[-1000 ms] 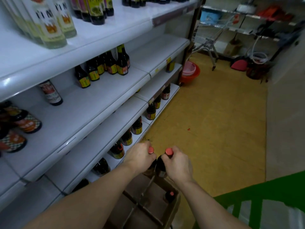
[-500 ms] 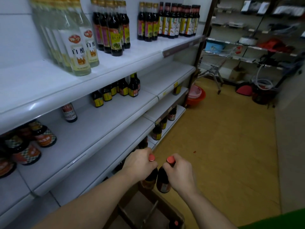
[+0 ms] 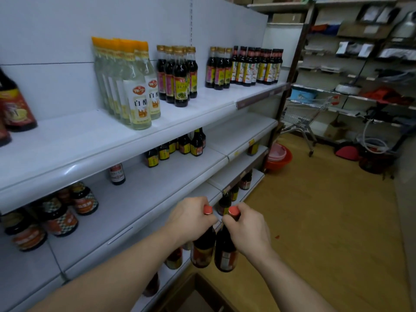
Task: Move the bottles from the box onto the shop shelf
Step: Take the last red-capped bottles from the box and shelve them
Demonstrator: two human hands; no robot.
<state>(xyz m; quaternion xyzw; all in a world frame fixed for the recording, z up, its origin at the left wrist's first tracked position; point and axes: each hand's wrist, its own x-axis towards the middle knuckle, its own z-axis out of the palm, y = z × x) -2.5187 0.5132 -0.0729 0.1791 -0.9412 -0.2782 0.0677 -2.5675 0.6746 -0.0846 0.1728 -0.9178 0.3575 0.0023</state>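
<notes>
Dark bottles [image 3: 201, 251]: two, red-capped, hanging side by side above the box [image 3: 203, 294], just in front of the lower shelf [image 3: 139, 212].
Handling: probably full glass, so heavy, rigid and breakable; smooth necks may slip.
Hold point: neck, directly under the cap.
Left hand [image 3: 191, 218]: fingers curled round one neck.
Right hand [image 3: 247, 228]: fingers curled round the other neck.
Arms: both extended forward, forearms converging, knuckles up.

Two dark glass bottles with red caps, the left bottle [image 3: 202, 249] and the right bottle [image 3: 225, 253], hung upright side by side above the near brown cardboard box [image 3: 209, 289], right of the white shop shelf [image 3: 139, 199].
</notes>
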